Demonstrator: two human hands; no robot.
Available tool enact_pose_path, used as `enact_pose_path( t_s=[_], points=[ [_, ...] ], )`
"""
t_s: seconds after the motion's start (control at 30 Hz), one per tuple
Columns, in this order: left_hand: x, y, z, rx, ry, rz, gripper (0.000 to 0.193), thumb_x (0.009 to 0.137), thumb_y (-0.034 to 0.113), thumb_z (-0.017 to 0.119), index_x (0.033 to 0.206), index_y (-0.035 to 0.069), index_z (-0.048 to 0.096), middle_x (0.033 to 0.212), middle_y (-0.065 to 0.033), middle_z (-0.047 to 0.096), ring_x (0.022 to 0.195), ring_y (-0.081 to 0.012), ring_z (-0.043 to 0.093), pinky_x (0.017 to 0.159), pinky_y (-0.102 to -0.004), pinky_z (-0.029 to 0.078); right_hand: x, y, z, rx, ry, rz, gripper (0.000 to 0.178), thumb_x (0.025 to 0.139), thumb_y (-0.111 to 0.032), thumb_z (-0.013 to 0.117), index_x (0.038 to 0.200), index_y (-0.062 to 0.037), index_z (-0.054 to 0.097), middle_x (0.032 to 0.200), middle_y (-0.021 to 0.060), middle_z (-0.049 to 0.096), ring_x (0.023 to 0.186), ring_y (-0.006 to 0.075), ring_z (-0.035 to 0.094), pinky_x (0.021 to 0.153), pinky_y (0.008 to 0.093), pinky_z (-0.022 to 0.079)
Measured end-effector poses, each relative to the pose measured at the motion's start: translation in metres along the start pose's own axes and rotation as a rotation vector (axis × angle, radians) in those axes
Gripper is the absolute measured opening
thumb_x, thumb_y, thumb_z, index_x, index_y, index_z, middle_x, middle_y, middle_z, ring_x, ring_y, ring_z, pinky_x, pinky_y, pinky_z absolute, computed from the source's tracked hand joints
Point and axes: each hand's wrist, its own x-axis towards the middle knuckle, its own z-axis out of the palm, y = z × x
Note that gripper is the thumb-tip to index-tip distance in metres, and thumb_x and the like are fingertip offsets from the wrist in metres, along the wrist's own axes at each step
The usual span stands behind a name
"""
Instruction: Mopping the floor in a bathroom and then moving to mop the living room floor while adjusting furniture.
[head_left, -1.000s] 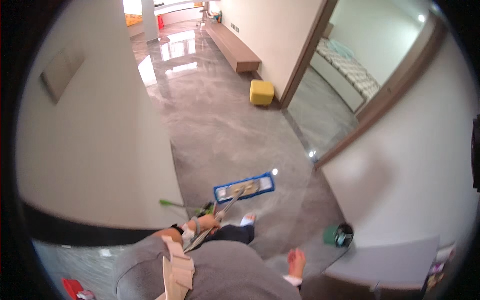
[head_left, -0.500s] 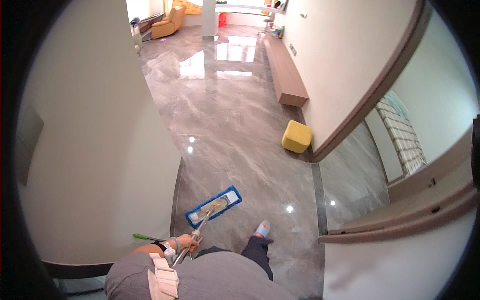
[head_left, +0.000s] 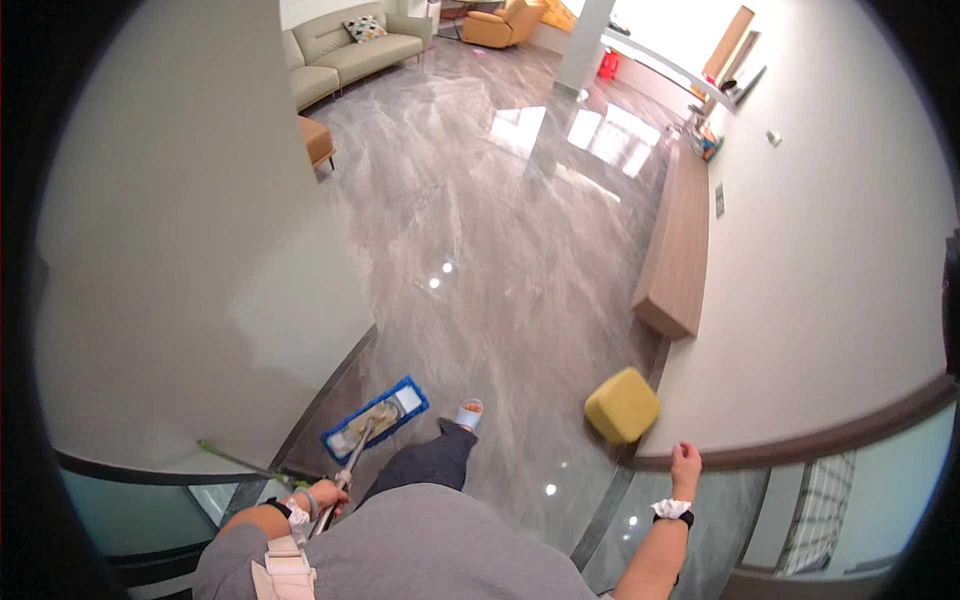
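My left hand point(head_left: 325, 494) is closed round the metal pole point(head_left: 350, 463) of a flat mop. The blue-edged mop head point(head_left: 376, 419) lies on the floor ahead of that hand. A thin green-handled stick point(head_left: 245, 463) slants out to the left beside my left wrist; whether the hand also grips it I cannot tell. My right hand point(head_left: 686, 466) is raised at the right with its fingers curled in, and nothing shows in it. Nearest to it stands a yellow stool point(head_left: 622, 406), just beyond, apart from the hand.
Glossy grey floor point(head_left: 480, 240) stretches ahead. A wall point(head_left: 200, 250) rises on the left, ending in a corner. A low wooden cabinet point(head_left: 680, 250) runs along the right wall. Farther off are a grey-green sofa point(head_left: 365, 62), an orange armchair point(head_left: 503, 24) and a white pillar point(head_left: 583, 50).
My view has turned left and moved forward, bringing the sofa in. My right hand has come into view. The left hand still holds the mop, and the yellow stool is nearer.
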Motion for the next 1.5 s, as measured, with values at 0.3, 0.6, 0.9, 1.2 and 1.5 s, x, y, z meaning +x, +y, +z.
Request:
enact_pose_path(
  t_s=[0.3,0.6,0.9,1.2,1.5],
  points=[
    [0.155,0.093,0.01,-0.384,0.067,-0.191,0.019,0.08,0.012,0.07,0.081,-0.006,0.065,0.074,-0.0095,0.065,0.067,-0.025,0.064,0.058,-0.0372,0.048,0.087,0.012,0.144,-0.298,-0.726,0.26,0.03,0.079,-0.026,0.06,0.085,0.0021,0.067,0.084,0.0202,0.069,0.081,0.0353,0.066,0.07,0.0421,0.052],
    [0.283,0.304,-0.005,0.675,-0.031,0.558,0.019,0.081,0.013,0.063,0.095,0.001,0.064,0.073,-0.0036,0.064,0.07,-0.0175,0.062,0.062,-0.0379,0.046,0.33,0.125,0.224,-0.631,-0.813,-0.257,0.028,0.081,-0.028,0.06,0.085,-0.0026,0.07,0.084,0.0167,0.069,0.08,0.032,0.066,0.071,0.0431,0.052],
    [0.353,0.525,-0.02,0.348,0.029,0.406,0.018,0.08,0.014,0.063,0.093,0.001,0.064,0.073,-0.0031,0.063,0.07,-0.0164,0.061,0.062,-0.0374,0.046,0.835,-0.272,0.412,-0.203,-0.434,-0.16,0.035,0.082,-0.029,0.061,0.102,-0.0007,0.065,0.097,0.0212,0.067,0.095,0.0377,0.063,0.081,0.0439,0.049],
    [0.506,0.806,-0.127,0.016,0.077,0.293,0.017,0.08,0.014,0.064,0.092,0.002,0.064,0.072,-0.0026,0.062,0.07,-0.0153,0.06,0.062,-0.037,0.046,1.034,-0.383,0.547,-0.201,-0.522,-0.15,0.037,0.08,-0.03,0.06,0.102,-0.0007,0.065,0.098,0.022,0.066,0.095,0.0372,0.063,0.082,0.0434,0.049],
    [0.603,1.081,-0.261,-0.052,0.127,0.195,0.017,0.08,0.019,0.066,0.085,0.002,0.064,0.072,-0.0006,0.061,0.07,-0.0115,0.055,0.062,-0.0353,0.046,0.993,-0.124,0.496,-0.586,-0.692,0.319,0.028,0.079,-0.028,0.06,0.085,-0.0025,0.07,0.088,0.0198,0.067,0.085,0.0338,0.065,0.071,0.0429,0.051]
  ],
)
